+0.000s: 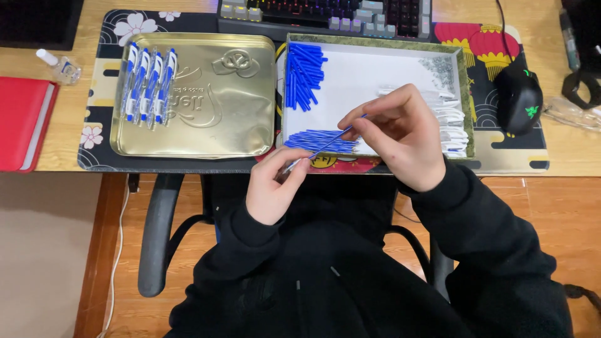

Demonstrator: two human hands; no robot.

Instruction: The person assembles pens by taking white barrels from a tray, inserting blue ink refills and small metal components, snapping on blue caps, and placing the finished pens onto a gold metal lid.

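Both hands hold one thin blue pen refill (327, 144) over the desk's front edge. My left hand (273, 185) pinches its lower tip. Its upper end sits between the fingertips of my right hand (400, 138). Just behind, a white-lined box (375, 75) holds a pile of blue pen parts (305, 75) at its left, a row of blue refills (319, 141) along its front, and white pen barrels (452, 122) at its right. Several finished blue-and-white pens (149, 83) lie on a gold tin lid (206, 106) to the left.
A patterned desk mat (513, 159) covers the wooden desk. A keyboard (325, 14) lies at the back, a black mouse (518, 97) at the right. A red notebook (22, 122) and a small clear bottle (59, 66) are at the left. Chair armrests (156, 231) flank my lap.
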